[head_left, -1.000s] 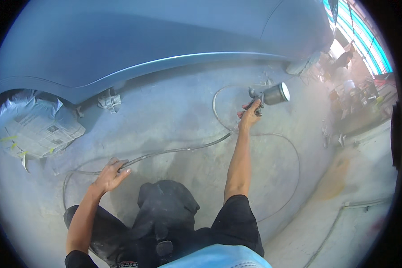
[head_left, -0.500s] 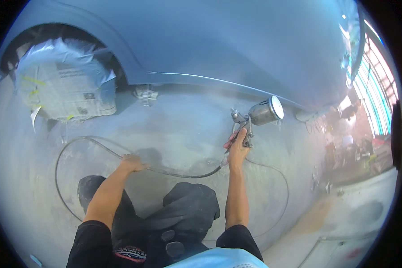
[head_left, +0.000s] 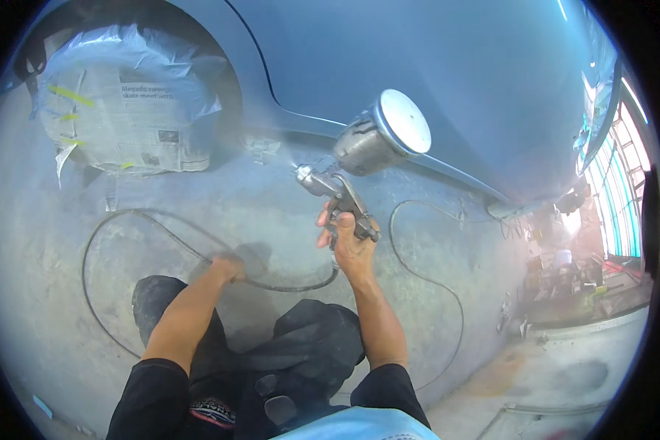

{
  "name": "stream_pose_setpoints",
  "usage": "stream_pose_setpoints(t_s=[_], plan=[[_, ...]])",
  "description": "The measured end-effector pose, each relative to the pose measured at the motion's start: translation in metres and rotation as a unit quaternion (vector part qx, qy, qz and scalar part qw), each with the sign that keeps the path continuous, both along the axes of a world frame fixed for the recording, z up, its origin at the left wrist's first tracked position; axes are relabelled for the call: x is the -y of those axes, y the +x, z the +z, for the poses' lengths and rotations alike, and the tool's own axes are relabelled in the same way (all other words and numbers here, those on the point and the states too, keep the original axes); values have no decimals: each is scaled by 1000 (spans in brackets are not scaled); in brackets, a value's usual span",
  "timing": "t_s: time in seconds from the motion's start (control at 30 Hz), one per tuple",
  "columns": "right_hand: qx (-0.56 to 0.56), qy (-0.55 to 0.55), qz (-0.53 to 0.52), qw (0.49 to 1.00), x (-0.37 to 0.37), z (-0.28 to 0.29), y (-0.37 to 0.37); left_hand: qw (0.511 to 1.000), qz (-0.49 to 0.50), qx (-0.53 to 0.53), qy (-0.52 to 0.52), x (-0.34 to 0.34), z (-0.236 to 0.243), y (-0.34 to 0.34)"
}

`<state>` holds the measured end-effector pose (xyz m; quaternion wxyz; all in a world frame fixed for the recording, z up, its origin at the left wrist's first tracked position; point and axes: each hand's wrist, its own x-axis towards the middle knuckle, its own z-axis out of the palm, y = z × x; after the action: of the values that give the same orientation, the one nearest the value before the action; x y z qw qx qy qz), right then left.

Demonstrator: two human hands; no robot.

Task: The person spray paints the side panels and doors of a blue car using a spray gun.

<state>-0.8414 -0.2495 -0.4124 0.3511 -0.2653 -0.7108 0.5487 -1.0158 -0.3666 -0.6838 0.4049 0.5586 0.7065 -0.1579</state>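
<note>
My right hand (head_left: 355,248) is wrapped round the handle of a metal spray gun (head_left: 330,187). The gun's cup (head_left: 363,143), with a white lid, tilts to the upper right, and its nozzle points left, toward the car's lower side. From the handle a dark air hose (head_left: 293,288) curves left to my left hand (head_left: 229,268), which is closed on it just above the floor. The blue-grey car body panel (head_left: 462,81) fills the top of the view, beyond the gun. Whether the trigger is pressed, I cannot tell.
At the far left, a wheel covered in newspaper and plastic (head_left: 125,117) sits under the wheel arch. Loops of hose (head_left: 458,308) lie on the concrete floor (head_left: 44,293). Clutter (head_left: 565,275) stands at right, by a pale flat surface (head_left: 565,381) and a barred window (head_left: 614,191).
The spray gun in my right hand has moved left and up, and looks larger. My left hand, on the hose, has shifted slightly right. The view has shifted a little along the car.
</note>
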Motion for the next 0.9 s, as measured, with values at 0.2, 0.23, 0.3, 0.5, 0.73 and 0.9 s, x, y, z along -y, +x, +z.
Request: stream_pose_setpoints(t_s=[0.2, 0.23, 0.3, 0.5, 0.73, 0.9], plan=[[-30, -17, -215, 976, -55, -19, 52, 997, -38, 30, 52, -7, -4, 3], [-39, -29, -253, 966, -71, -19, 65, 996, -41, 34, 70, -11, -2, 8], [-51, -41, -304, 950, -105, -25, 97, 994, -41, 32, 92, -14, 12, 19], [-82, -58, -388, 916, -180, -43, 166, 983, -41, 87, 159, -22, 64, 27], [-142, -50, -494, 857, -254, -76, 208, 979, -16, 100, 175, -47, 62, 34], [-132, -47, -553, 821, -290, -88, 231, 973, 4, 138, 185, -67, 60, 34]])
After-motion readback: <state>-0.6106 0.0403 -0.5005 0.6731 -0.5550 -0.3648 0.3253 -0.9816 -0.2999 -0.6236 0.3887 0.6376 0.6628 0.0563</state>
